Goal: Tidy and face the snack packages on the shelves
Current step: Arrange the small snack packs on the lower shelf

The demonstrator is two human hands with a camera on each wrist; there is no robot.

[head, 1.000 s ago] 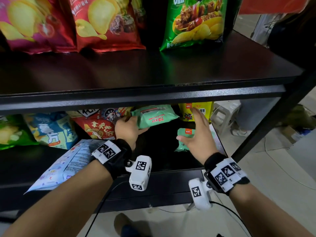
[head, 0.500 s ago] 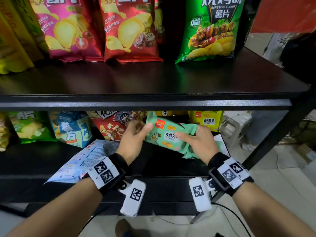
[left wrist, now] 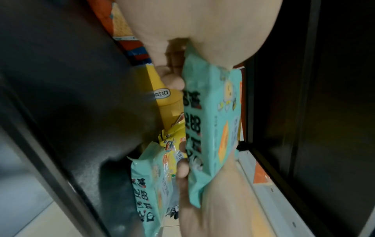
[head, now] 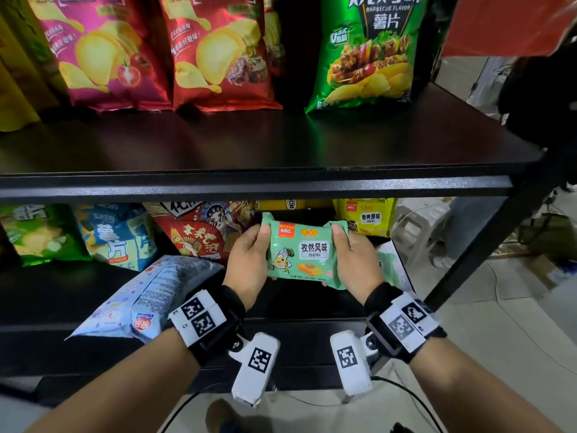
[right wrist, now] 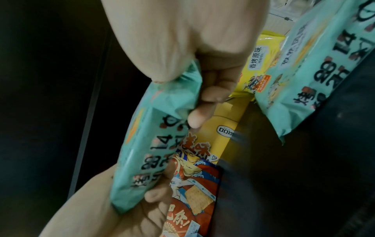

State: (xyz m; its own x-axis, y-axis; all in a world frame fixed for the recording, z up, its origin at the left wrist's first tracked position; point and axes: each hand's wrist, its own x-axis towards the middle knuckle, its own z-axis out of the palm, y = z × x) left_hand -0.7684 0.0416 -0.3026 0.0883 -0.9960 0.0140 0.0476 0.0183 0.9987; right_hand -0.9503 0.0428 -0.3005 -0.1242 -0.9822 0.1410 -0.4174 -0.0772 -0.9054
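Observation:
A mint-green snack pack (head: 304, 251) is held face-up in front of the lower shelf, front label toward me. My left hand (head: 249, 257) grips its left edge, thumb on top. My right hand (head: 352, 260) grips its right edge the same way. In the left wrist view the pack (left wrist: 211, 128) runs between the left hand's fingers (left wrist: 172, 81) and the right hand below. The right wrist view shows the pack (right wrist: 154, 144) pinched by curled fingers (right wrist: 211, 96). A second mint-green pack (head: 388, 270) lies on the lower shelf behind my right hand.
Yellow packs (head: 365, 217) stand at the back right of the lower shelf (head: 46, 307). A red bag (head: 199, 232), blue bag (head: 118, 239) and green bag (head: 34, 232) stand to the left. A pale blue bag (head: 146, 301) lies flat at the shelf front. Big chip bags (head: 218, 51) stand on the upper shelf (head: 249, 182).
The green pack came forward off the lower shelf. My right hand closed onto its right edge, and both hands turned it level with the label facing me.

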